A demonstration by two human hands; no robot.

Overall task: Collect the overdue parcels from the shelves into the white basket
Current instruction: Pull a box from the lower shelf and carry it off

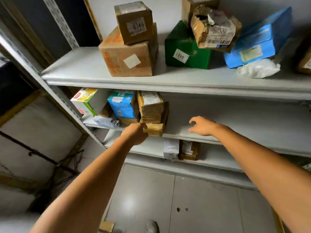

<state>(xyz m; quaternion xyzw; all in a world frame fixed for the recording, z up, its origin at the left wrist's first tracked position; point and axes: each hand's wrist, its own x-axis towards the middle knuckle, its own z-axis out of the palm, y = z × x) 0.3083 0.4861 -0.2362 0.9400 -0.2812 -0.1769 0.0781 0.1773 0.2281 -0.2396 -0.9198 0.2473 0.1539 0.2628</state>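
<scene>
"Which parcel was in play, and where did it lie?"

"The bottom brown parcel (pixel 154 130) of a small stack on the middle shelf (pixel 235 118), its near end poking out past the shelf's front lip. A taped parcel (pixel 151 108) sat on top of it, and a blue carton (pixel 122 105) stood just beside on the left."

"And the hands?"

"Well apart. The left hand (pixel 136 133) was on it, fingers curled round its near left corner. The right hand (pixel 201 126) hung over the bare stretch of shelf to the right, fingers loose and spread, holding nothing."

"So which way would it come?"

"Straight out toward the person, I'd judge. Its long side seemed to run back into the shelf, though the depth was hard to read. The left was plainly nearer; the right would need to cross leftward to steady the upper one."

"The room?"

"Grey metal shelving against a pale wall, grey tiled floor (pixel 193 199) below, more boxes (pixel 129 56) on the top shelf (pixel 84 68). The white basket wasn't in sight."
</scene>
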